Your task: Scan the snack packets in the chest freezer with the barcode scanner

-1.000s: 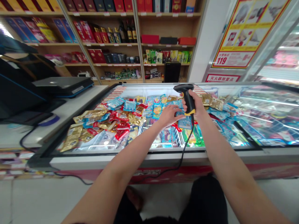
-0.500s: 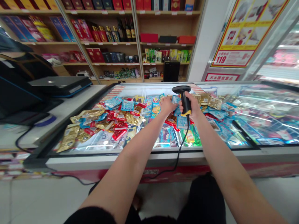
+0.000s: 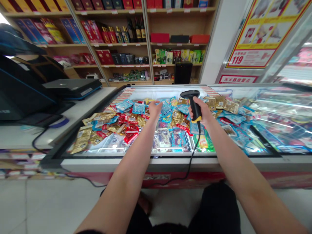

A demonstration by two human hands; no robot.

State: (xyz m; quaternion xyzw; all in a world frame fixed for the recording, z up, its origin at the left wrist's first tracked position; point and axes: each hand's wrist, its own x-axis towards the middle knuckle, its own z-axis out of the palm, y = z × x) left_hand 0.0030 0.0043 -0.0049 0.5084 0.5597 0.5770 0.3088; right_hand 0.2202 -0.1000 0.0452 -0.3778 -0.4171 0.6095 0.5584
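Note:
My right hand is wrapped round the grip of a black and yellow barcode scanner, held upright over a glass-topped chest freezer. Its black cable hangs down over the freezer's front edge. My left hand reaches far across the glass, fingers curled down onto a blue snack packet among several blue, red and gold packets spread over the lid. Whether the fingers grip the packet is unclear.
A white counter at the left carries a black till screen and a closed laptop-like device. Wooden shelves of boxed goods and bottles line the back wall. A red and yellow poster hangs at the right.
My left hand has moved from beside the scanner leftward and farther out over the packets. The scanner hand stayed almost in place. The view shifted slightly.

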